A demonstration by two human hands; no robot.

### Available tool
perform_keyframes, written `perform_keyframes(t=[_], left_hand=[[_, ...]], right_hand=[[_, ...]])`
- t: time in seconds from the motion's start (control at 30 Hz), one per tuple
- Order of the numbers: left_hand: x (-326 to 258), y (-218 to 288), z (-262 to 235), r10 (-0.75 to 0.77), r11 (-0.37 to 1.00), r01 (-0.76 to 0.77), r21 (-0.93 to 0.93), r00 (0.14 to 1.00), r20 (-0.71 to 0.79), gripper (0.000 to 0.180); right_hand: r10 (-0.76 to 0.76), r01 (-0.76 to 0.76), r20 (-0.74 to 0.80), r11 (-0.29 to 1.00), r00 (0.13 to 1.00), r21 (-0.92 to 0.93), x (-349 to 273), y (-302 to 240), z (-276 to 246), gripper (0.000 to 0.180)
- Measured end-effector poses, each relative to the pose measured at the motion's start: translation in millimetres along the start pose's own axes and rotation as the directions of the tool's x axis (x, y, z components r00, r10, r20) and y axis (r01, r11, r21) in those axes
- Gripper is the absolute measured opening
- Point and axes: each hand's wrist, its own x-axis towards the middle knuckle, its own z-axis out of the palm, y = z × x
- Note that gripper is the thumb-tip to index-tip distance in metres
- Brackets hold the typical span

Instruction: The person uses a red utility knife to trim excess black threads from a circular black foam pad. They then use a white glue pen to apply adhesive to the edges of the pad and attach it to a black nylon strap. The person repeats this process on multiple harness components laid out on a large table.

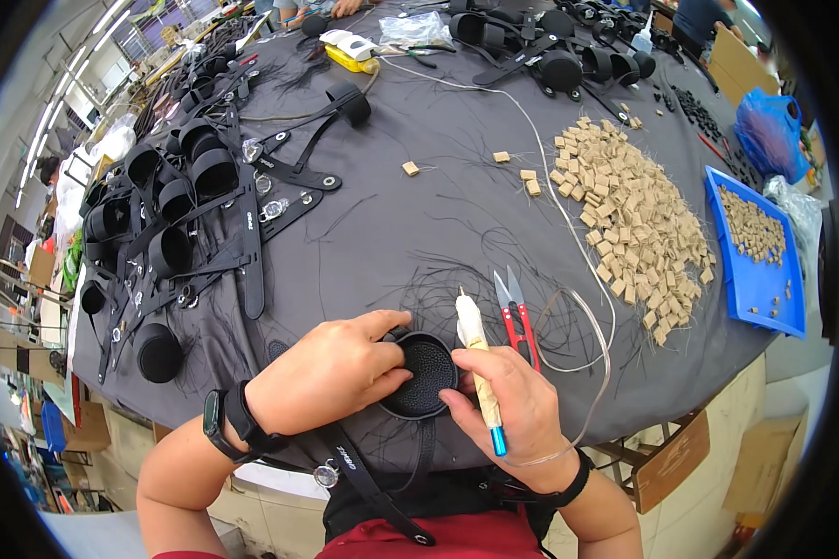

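Gripping black round pad [426, 374], left hand [331, 371], right hand [515, 407] holding taped tool [476, 352]

Grey cloth [419, 214] on table, black textured round pad [426, 374], cream tool w/ blue tip [480, 373], red-handled snips [517, 319], tan tags [629, 214], blue tray [729, 270], yellow & white device [352, 51], black straps [205, 196].

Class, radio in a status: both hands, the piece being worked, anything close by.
Left hand grips round black pad. Right hand holds taped tool, fingertip on pad. Red snips beside, loose threads around.
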Motion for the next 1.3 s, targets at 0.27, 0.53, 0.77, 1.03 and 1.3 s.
perform_keyframes(t=[0.27, 0.53, 0.77, 1.03, 1.3], left_hand=[[-1.5, 8.0, 6.6, 0.03, 0.992, -0.024, 0.125, 0.999, -0.04, 0.023], [-2.7, 0.5, 0.8, 0.004, 1.0, -0.004, -0.017, 1.0, -0.016, 0.013], [-11.5, -1.6, 4.7, -0.326, 0.828, 0.269, -0.491, 0.945, -0.032, 0.019], [-14.9, -17.4, 20.2, -0.269, 0.896, 0.192, -0.4, 0.952, -0.146, 0.028], [-15.7, -25.7, 25.1, -0.274, 0.853, 0.181, -0.489, 0.954, -0.125, 0.027]], right_hand=[[0.015, -0.016, 0.01, 1.0, 1.0, 0.014, -3.1, 3.1, 0.9, 0.052], [0.057, -0.058, 0.024, 0.998, 0.998, 0.029, -1.9, 0.1, 0.9, 0.05], [0.058, -0.058, 0.033, 0.998, 0.998, 0.014, -0.7, -0.2, 0.6, 0.049], [-0.005, 0.006, 0.031, 0.999, 0.999, -0.037, 0.6, 0.6, 1.6, 0.049], [-0.014, 0.019, -0.06, 0.996, 0.998, 0.082, 4.5, -8.6, -12.6, 0.034]])
